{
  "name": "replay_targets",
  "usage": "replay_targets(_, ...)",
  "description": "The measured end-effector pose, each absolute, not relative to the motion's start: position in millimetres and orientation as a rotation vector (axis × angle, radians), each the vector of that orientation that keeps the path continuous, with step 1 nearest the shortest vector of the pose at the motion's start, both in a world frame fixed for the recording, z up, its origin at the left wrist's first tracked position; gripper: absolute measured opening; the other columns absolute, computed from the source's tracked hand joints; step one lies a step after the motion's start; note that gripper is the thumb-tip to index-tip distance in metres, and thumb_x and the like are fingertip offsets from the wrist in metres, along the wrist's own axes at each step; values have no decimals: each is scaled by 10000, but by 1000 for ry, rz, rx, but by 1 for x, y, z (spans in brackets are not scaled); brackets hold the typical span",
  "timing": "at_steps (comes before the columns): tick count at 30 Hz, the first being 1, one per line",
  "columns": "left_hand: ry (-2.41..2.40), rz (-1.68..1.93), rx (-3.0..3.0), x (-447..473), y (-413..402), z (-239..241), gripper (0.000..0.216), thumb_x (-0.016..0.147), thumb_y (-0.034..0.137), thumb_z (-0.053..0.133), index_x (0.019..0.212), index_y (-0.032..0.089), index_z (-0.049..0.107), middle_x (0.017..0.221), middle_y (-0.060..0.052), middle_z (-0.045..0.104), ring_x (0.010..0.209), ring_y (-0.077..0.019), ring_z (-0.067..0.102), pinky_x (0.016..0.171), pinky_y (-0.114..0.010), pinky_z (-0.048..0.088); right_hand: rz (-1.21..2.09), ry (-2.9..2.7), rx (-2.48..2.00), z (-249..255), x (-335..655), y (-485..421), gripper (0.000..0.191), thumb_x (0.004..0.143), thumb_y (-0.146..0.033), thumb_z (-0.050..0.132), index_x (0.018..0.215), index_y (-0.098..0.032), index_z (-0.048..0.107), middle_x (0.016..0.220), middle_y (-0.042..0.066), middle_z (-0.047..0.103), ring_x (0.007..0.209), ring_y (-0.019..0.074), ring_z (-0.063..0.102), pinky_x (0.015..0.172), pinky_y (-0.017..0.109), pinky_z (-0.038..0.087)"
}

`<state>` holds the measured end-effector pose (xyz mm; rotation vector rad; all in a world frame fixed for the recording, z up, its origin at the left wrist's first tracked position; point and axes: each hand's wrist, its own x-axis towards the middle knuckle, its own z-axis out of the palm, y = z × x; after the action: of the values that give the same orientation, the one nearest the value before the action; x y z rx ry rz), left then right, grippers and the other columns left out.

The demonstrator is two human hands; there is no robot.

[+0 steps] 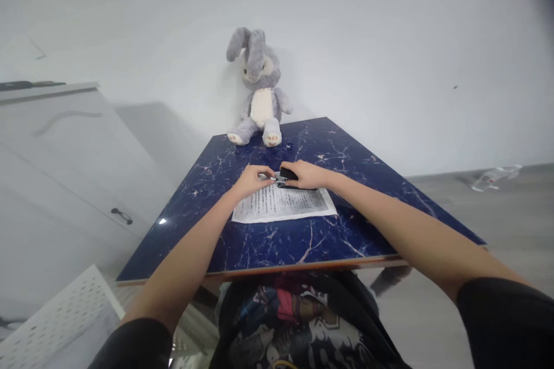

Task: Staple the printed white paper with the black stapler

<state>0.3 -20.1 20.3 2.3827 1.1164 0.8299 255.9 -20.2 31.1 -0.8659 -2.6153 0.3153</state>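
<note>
A printed sheet of paper (285, 204) lies on the dark blue marbled table (277, 242). At the paper's far edge sits a black stapler (289, 176). My right hand (308, 175) is curled over the stapler and grips it. My left hand (252, 179) rests on the paper's far left corner, its fingers pinched at the stapler's metal front end. Both forearms reach forward across the table.
A grey and white plush rabbit (259, 90) sits at the table's far edge against the white wall. A white cabinet with a dark handle (121, 216) stands at the left. A white perforated panel (64, 317) lies at the lower left. Grey floor extends to the right.
</note>
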Motion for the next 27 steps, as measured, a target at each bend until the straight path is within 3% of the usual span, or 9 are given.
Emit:
replay_targets(19, 1035, 725, 2385, -20, -14, 25, 142, 841, 301, 766, 949, 232, 830, 1016, -50, 819, 995, -227, 761, 1022, -378, 542, 334, -2626, -881, 32, 257, -20, 267, 904, -344, 692, 1085, -211, 549, 904, 57, 700, 733, 197, 609, 635, 276, 368)
replay_targets(27, 1000, 784, 2279, -16, -13, 21, 231, 799, 227, 763, 1028, 198, 765, 922, -37, 800, 920, -208, 757, 943, -340, 556, 335, -2591, -810, 33, 253, -24, 234, 897, -311, 697, 1067, -189, 593, 874, 45, 692, 733, 185, 604, 657, 270, 379)
